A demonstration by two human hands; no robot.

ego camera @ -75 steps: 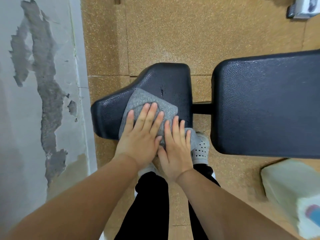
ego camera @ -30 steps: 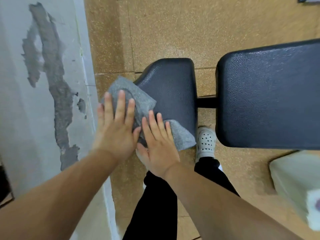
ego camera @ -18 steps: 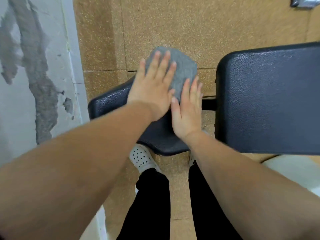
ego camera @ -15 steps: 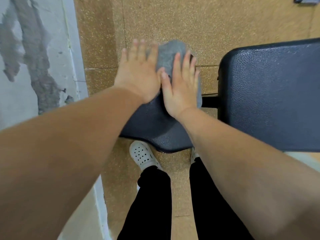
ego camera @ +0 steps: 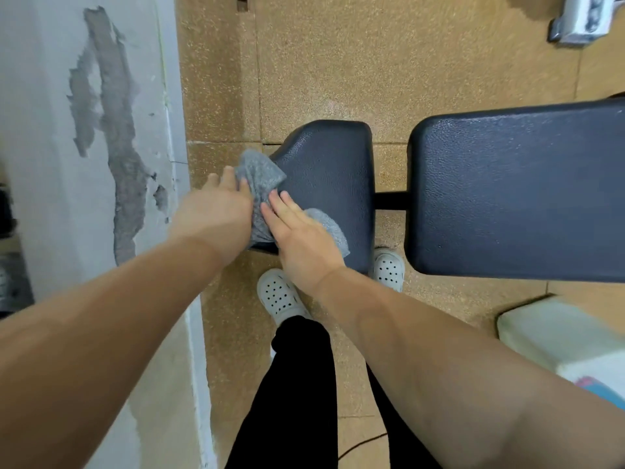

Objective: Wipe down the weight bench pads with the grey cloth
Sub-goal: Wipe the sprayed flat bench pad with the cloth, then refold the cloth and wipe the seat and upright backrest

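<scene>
The small grey fleecy cloth (ego camera: 260, 174) is likely to be pushed off the left end of the short black textured vinyl seat pad (ego camera: 331, 177), because much of it is bunched over that sloped edge and only pressed, not gripped. A slip there could send it onto the speckled tan floor tiles (ego camera: 372, 62) or scrape knuckles against the flaking grey plaster wall (ego camera: 50, 164) just beside the pad. A patch of pad may also be missed where the cloth is rucked between the hands. The cloth is seen crumpled, soft and thick, lying on the pad's left and near portion, one corner raised at the far left. The left hand (ego camera: 216, 211) is laid on it at the pad's left edge, fingers together and tipped slightly over the side. The right hand (ego camera: 301, 238) is pressed flat on it, fingers straight and close together. The long black vinyl back pad (ego camera: 514, 191), to the right, is not touched.
</scene>
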